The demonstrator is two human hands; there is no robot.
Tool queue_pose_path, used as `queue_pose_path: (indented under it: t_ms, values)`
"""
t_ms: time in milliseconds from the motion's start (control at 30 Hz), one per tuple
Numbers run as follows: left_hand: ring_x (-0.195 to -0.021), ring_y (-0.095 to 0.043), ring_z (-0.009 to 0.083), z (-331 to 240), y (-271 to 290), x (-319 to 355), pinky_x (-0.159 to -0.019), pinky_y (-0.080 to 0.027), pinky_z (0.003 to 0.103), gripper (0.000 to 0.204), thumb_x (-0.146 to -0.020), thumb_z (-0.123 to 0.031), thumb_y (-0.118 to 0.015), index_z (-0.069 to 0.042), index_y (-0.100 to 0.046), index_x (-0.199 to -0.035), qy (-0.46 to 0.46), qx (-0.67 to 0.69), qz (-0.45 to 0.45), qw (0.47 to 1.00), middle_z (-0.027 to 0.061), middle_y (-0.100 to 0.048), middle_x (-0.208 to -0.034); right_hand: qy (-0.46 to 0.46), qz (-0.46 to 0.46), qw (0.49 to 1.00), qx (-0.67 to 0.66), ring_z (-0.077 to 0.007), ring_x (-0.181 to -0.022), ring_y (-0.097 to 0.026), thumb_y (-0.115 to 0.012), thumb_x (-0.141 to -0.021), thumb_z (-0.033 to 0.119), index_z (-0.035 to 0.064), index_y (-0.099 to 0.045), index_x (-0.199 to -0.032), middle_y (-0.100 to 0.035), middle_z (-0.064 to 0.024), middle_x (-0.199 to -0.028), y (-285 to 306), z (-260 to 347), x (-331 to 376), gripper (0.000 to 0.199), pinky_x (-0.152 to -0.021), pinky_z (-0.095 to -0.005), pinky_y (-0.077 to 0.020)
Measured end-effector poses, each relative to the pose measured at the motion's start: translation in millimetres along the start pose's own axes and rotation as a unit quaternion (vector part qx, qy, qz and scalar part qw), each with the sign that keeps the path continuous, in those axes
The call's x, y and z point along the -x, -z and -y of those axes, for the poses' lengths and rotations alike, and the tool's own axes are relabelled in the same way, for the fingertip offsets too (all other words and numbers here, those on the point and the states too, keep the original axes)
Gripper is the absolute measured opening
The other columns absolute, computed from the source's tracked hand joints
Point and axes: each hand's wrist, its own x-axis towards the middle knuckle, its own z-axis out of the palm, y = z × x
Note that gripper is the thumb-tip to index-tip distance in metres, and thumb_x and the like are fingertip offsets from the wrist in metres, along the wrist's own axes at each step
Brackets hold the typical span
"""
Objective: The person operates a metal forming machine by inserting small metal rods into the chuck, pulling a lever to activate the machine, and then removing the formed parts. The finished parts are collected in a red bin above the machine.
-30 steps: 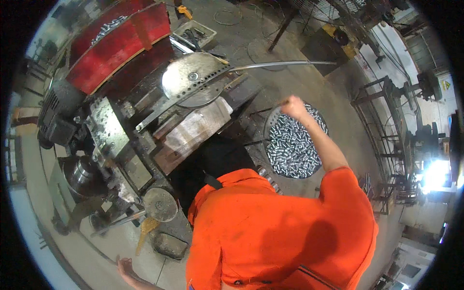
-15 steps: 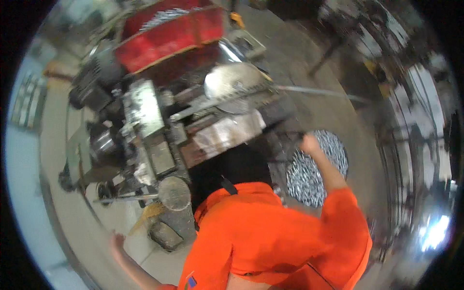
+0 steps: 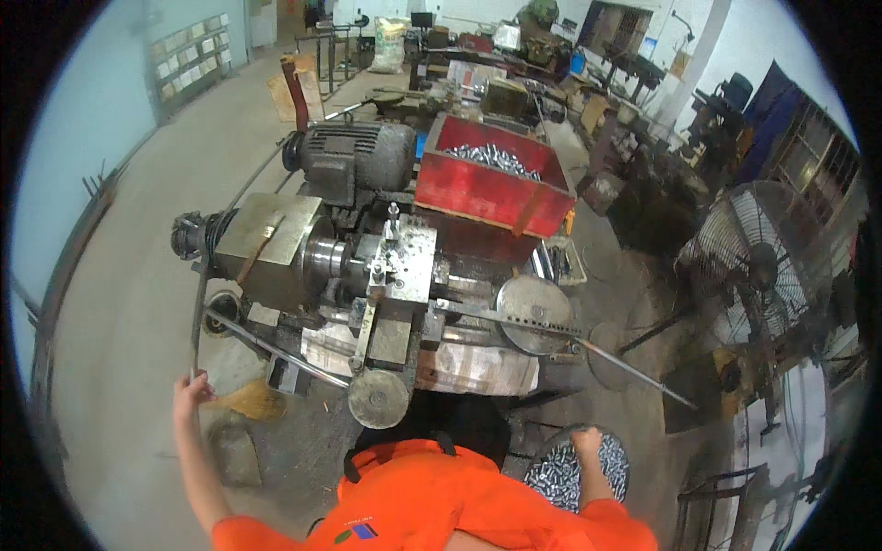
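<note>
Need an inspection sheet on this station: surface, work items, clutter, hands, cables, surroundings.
Surface: machine grimy; stained pale sheet along its front.
Work items: dark lever at left; small metal parts heaped at lower right.
Clutter: broom on the floor; red bin, loaded with metal pieces, behind the machine.
Hands: left hand closed on the lever's lower end; right hand curled over the small parts, contents hidden.
Cables: none clearly made out.
Surroundings: standing fan at right; pale blue wall at left.

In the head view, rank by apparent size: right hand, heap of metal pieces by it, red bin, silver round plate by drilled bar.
1. Red bin
2. Heap of metal pieces, partly covered
3. Silver round plate
4. Right hand
</note>
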Motion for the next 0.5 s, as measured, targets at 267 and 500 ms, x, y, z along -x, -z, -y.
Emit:
queue_pose_path:
  t_ms: [267,500]
  values:
    - [-0.066,-0.060,0.0245,-129.3,-113.7,68.0,-0.063,-0.048,0.033,0.027,-0.075,-0.015,-0.066,-0.004,-0.063,-0.100,-0.299,-0.325,-0.102,0.891,0.0145,-0.062,-0.073,0.123,-0.130,0.907,-0.382,-0.0287,-0.089,-0.060,-0.062,-0.057,0.009,0.0030,-0.069,-0.090,-0.057,-0.0145,-0.103,173.2,153.9,5.6,0.035,-0.078,-0.0353,-0.0490]
    - [-0.070,-0.060,0.0118,-152.8,-309.6,94.5,-0.065,-0.047,0.025,0.035,-0.094,-0.030,-0.049,0.003,-0.062,-0.094,-0.173,0.048,0.472,0.863,0.0056,-0.063,-0.072,0.521,-0.067,0.750,-0.401,-0.0323,-0.096,-0.055,-0.064,-0.056,0.013,0.0089,-0.066,-0.100,-0.049,-0.0184,-0.115,264.6,388.7,20.9,0.044,-0.081,-0.0366,-0.0464]
